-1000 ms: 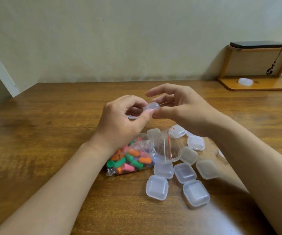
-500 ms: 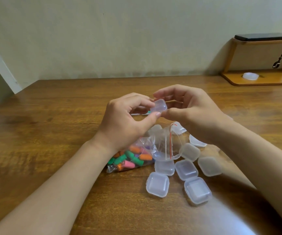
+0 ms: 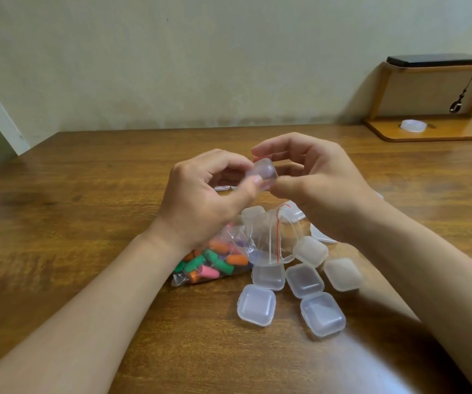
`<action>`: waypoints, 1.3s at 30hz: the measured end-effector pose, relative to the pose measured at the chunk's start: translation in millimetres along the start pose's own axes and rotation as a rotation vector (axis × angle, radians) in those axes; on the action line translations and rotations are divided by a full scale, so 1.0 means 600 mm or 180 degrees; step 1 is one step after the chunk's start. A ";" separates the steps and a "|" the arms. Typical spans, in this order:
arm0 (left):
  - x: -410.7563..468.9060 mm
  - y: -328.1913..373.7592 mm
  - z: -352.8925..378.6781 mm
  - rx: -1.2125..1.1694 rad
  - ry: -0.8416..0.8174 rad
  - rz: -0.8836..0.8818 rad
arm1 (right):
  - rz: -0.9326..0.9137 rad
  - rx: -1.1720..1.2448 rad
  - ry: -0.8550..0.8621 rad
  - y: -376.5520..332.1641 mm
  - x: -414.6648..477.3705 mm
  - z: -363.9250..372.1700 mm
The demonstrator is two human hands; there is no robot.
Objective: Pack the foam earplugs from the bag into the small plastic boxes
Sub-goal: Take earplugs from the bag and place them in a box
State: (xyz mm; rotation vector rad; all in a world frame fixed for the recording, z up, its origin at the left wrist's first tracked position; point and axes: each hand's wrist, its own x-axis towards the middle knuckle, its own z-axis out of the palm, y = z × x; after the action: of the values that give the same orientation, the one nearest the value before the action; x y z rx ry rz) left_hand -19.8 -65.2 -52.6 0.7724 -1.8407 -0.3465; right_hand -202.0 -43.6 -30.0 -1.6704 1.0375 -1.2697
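A small clear plastic box (image 3: 263, 175) is held above the table between both hands. My left hand (image 3: 203, 200) pinches its left side with thumb and fingers. My right hand (image 3: 317, 183) grips its right side. I cannot tell what is inside it. Below the hands lies a clear zip bag (image 3: 260, 240) with a red seal line, its mouth gaping, holding several coloured foam earplugs (image 3: 215, 263) in orange, green and pink. Several empty closed small boxes (image 3: 256, 305) are scattered on the table to the right of the bag.
The wooden table (image 3: 87, 223) runs back to a pale wall. A small wooden shelf (image 3: 433, 129) stands at the far right with a dark phone (image 3: 436, 61) on top and a white ring (image 3: 414, 125) on its base. Another small box (image 3: 223, 187) lies behind my left hand.
Both hands have lifted the small box slightly and turned it between the fingers. The bag and the loose boxes have not moved.
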 end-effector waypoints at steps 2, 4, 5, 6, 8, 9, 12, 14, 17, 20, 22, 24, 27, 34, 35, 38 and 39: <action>0.003 0.003 -0.003 -0.0202 0.0203 -0.0082 | -0.0044 -0.0068 -0.0019 0.001 -0.003 0.003; 0.006 0.003 -0.004 -0.0409 0.0345 -0.0281 | -0.0066 -0.0067 -0.0081 -0.001 -0.007 0.007; 0.006 0.002 -0.004 -0.0532 0.0386 -0.0444 | -0.0052 -0.0038 -0.0113 -0.003 -0.008 0.008; 0.006 0.001 -0.003 -0.0608 0.0414 -0.0604 | -0.0024 0.0002 -0.0151 -0.005 -0.009 0.008; 0.007 -0.001 -0.001 -0.0583 0.0385 -0.0775 | 0.0016 0.0046 -0.0260 -0.007 -0.010 0.006; 0.007 -0.001 0.000 -0.0575 0.0345 -0.0815 | 0.0018 0.0005 -0.0308 -0.008 -0.011 0.006; 0.009 -0.003 0.000 -0.0719 0.0404 -0.1041 | -0.0007 -0.0448 -0.0249 -0.005 -0.012 0.007; 0.011 -0.005 -0.002 -0.0642 0.0594 -0.1253 | -0.0049 -0.0826 0.0000 -0.010 -0.011 0.004; 0.017 -0.012 -0.009 -0.0490 0.0929 -0.1495 | -0.0255 -0.1148 0.0157 -0.032 -0.014 -0.012; 0.020 -0.015 -0.009 -0.0360 0.0907 -0.1633 | -0.0134 -0.1618 -0.0527 -0.047 -0.024 -0.025; 0.018 -0.014 -0.005 -0.0278 0.0812 -0.1688 | 0.0030 -0.1983 -0.0925 -0.048 -0.029 -0.025; 0.017 -0.015 -0.003 -0.0229 0.0762 -0.1740 | 0.0100 -0.2256 -0.1049 -0.046 -0.028 -0.026; 0.015 -0.017 -0.001 -0.0168 0.0729 -0.1830 | 0.0184 -0.2512 -0.1214 -0.047 -0.030 -0.024; 0.011 -0.010 0.007 -0.0098 0.0515 -0.1942 | -0.0192 -0.2526 -0.1184 -0.036 -0.032 -0.011; 0.010 -0.009 0.009 -0.0072 0.0497 -0.1940 | -0.0251 -0.2446 -0.1215 -0.033 -0.032 -0.008; 0.009 -0.009 0.010 -0.0027 0.0496 -0.1953 | -0.0201 -0.2227 -0.1466 -0.024 -0.032 0.003; 0.009 -0.009 0.011 -0.0014 0.0510 -0.1960 | -0.0165 -0.2163 -0.1504 -0.021 -0.032 0.007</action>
State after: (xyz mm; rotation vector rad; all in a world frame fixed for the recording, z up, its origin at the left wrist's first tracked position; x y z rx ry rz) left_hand -25.0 -73.9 -54.2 1.3206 -1.4198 -0.6573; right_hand -199.5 -21.0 -25.8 -2.3639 1.1955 -0.5013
